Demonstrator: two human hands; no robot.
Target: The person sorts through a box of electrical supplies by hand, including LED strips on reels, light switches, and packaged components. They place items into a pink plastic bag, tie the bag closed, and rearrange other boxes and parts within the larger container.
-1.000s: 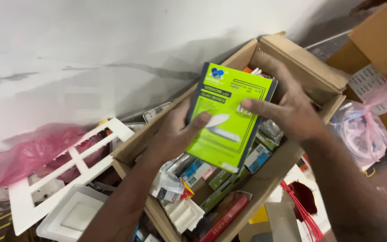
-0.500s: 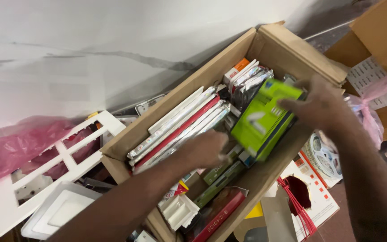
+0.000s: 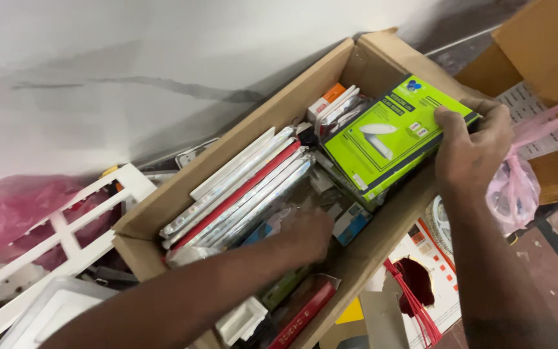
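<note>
- The right hand [image 3: 476, 145] has its fingers curled over the far right corner of a flat green box [image 3: 392, 139], thumb on the printed top face, the rest wrapped round the edge; it grips the box firmly.
- The green box sits tilted at the right end of a long cardboard box [image 3: 240, 139], resting on other packages, one corner against the carton's right wall.
- The left hand [image 3: 308, 232] is reached down into the middle of the cardboard box, its fingers buried among small packets; I cannot tell whether they are closed on anything.
- Just beside the left hand lies a small blue-and-white packet [image 3: 351, 223], and a crumpled clear wrapper [image 3: 279, 220] touches the knuckles.
- Along the far wall of the carton stands a row of flat white and red packs [image 3: 240, 187], leaning on edge side by side.
- Near the green box's upper left corner stand small white packs with an orange top [image 3: 334, 103].
- Outside the carton, a pink plastic bag [image 3: 524, 174] hangs just behind the right wrist.
- To the left lie a white plastic frame [image 3: 66, 239] and pink plastic sheeting [image 3: 8, 210].
- Red cable ties [image 3: 411, 300] lie below the carton's near side.
</note>
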